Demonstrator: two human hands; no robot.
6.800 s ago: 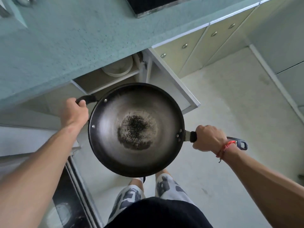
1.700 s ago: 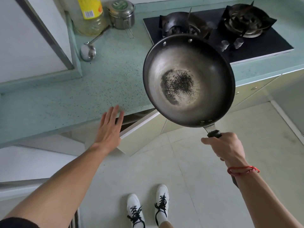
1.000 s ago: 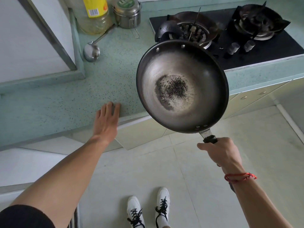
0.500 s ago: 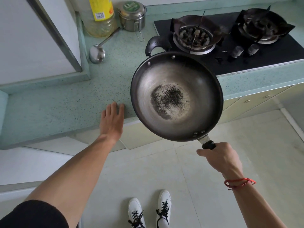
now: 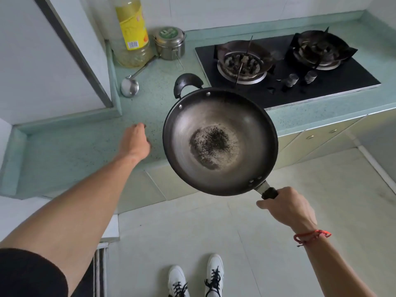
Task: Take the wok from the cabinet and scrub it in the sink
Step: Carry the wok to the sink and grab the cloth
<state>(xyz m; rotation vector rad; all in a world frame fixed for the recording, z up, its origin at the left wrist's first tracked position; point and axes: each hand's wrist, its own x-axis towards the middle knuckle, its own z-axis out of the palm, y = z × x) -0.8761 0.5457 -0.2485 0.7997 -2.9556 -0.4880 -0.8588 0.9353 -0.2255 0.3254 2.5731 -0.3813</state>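
Right hand (image 5: pixel 287 209) gripped the wok (image 5: pixel 218 140) by its handle (image 5: pixel 269 193), pan running far-left from it; left hand (image 5: pixel 134 139) empty, loosely curled, just left of the pan.

The left arm stretches forward from the lower left, almost straight. The left hand (image 5: pixel 134 139) is held back upward with its fingers bent down out of sight behind the knuckles, so their curl cannot be judged. The right arm reaches in from the lower right, and the right hand (image 5: pixel 287 207) grips the wok handle (image 5: pixel 269 192), back turned up, thumb wrapped along the near side.
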